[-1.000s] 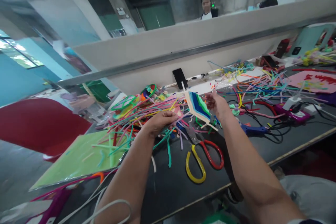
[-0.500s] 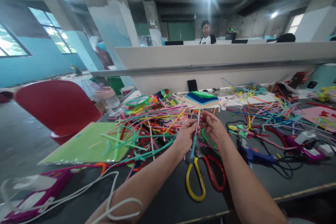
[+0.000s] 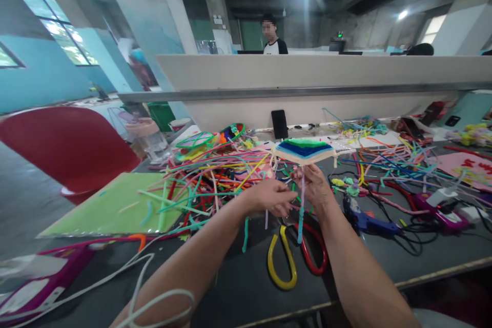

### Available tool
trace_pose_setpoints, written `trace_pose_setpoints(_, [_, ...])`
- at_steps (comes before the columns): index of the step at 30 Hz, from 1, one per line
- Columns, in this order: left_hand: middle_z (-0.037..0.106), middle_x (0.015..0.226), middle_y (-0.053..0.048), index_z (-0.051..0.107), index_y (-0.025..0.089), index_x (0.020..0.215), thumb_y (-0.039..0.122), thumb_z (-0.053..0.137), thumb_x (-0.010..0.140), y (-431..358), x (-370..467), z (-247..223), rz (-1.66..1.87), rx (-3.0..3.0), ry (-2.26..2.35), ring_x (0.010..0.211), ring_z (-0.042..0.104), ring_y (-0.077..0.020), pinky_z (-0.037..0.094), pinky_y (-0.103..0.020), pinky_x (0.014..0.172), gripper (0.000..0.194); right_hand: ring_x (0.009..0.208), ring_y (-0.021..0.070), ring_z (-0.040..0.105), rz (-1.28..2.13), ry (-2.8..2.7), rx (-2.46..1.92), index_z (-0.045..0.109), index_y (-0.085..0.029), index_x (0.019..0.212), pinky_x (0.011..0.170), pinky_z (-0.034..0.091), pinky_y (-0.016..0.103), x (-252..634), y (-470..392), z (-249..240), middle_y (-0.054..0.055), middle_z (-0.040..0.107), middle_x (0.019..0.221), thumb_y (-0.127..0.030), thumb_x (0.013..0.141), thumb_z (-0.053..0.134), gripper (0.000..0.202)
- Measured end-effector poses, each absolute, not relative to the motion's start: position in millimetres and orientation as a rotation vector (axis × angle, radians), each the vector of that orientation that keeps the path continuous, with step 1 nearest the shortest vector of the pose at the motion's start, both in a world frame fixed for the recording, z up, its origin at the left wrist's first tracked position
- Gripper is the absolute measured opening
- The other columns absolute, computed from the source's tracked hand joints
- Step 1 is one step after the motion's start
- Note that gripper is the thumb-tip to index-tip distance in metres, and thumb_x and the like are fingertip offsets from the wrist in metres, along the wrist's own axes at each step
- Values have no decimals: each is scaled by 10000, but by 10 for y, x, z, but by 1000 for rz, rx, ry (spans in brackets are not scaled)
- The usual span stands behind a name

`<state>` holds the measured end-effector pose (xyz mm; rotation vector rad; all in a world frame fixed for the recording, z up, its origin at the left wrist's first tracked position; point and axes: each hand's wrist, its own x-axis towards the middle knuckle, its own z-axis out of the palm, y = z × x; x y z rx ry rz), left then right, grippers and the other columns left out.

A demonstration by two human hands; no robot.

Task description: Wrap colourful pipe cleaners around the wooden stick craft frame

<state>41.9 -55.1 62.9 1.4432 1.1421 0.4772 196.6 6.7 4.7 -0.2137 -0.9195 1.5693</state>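
Note:
A small umbrella (image 3: 303,152) made of pipe cleaners stands upright in front of me. Its canopy has green, dark blue, light blue and cream bands, and its lilac stem ends in a turquoise wrapped handle. The fingers of my right hand (image 3: 315,184) are closed on the stem just under the canopy. My left hand (image 3: 273,197) is to the left of the stem, apart from it, with its fingers loosely stretched out and nothing seen in them. Beneath the handle lie scissors with one yellow loop (image 3: 282,261) and one red loop (image 3: 318,251).
Loose pipe cleaners (image 3: 207,179) pile up at the left, by a green sheet (image 3: 103,205). On the right are a blue glue gun (image 3: 371,223), a purple power strip (image 3: 442,215) and cables. A phone (image 3: 279,124) leans at the back. Beyond the partition stands a person (image 3: 274,46).
My left hand has let go of the stem and moved a little left. The umbrella now stands more upright and slightly higher in my right hand. My view has turned slightly right.

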Motion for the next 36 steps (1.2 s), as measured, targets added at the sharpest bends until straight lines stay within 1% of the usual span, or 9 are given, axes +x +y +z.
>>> trace_pose_setpoints(3, [608,536,-27,625,125,637,512,634,736,-564,105,968,700,1724,1264,472,579,-140,459,-253,510,400,623,110,552,1656,-911,-203,618,-208,689,736,501,290,1919,-7,92,-36,574,583,-248,674,768,156])
trace_pose_setpoints(5, [637,637,-25,668,137,739,424,641,761,-556,-42,1100,1170,1857,1320,580,588,-124,455,-229,580,289,603,110,541,1754,-926,-206,605,-209,681,708,500,287,1856,-87,115,-36,560,576,-243,673,765,164])
trace_pose_setpoints(7, [677,793,-44,701,150,857,348,675,746,-525,-142,1147,1391,1922,1321,721,605,-139,458,-230,661,229,590,107,529,1863,-949,-223,601,-202,684,680,493,272,1779,-174,129,-33,548,577,-243,687,750,155])
trace_pose_setpoints(11, [682,793,-55,721,138,866,298,714,705,-447,-269,1127,1156,1841,1194,700,598,-150,454,-245,638,227,562,101,510,2016,-1007,-293,636,-193,801,677,496,264,1657,-295,130,-40,537,583,-217,697,732,143])
trace_pose_setpoints(17, [632,653,-6,692,126,840,224,762,619,-419,-288,1128,1028,1649,1102,575,543,-112,414,-226,566,252,535,84,511,2078,-1008,-331,648,-182,779,709,517,269,1618,-321,109,-43,553,574,-197,694,729,118])
trace_pose_setpoints(22, [581,630,18,642,133,707,287,735,633,-400,-233,1069,917,1769,1085,542,498,-97,365,-218,524,194,534,87,527,2098,-1033,-354,653,-170,756,684,516,254,1610,-328,111,-35,562,566,-189,687,732,106])
trace_pose_setpoints(29, [396,488,62,513,147,531,365,707,635,-332,-234,954,901,1937,1293,451,341,-62,211,-213,453,310,513,88,543,2092,-1017,-457,634,-159,653,707,532,267,1571,-349,113,-22,586,531,-172,655,750,116])
trace_pose_setpoints(33, [419,489,58,522,148,540,369,703,643,-337,-225,953,863,1873,1279,443,352,-63,222,-211,448,304,540,103,580,2106,-1011,-492,645,-160,697,691,537,274,1615,-265,46,-16,618,565,-156,657,747,109])
trace_pose_setpoints(36, [475,504,45,576,142,579,368,720,635,-378,-257,1003,876,1792,1233,445,395,-71,259,-209,456,274,633,136,640,2084,-984,-594,676,-175,846,722,545,299,1740,-116,18,17,699,714,-208,726,702,127])
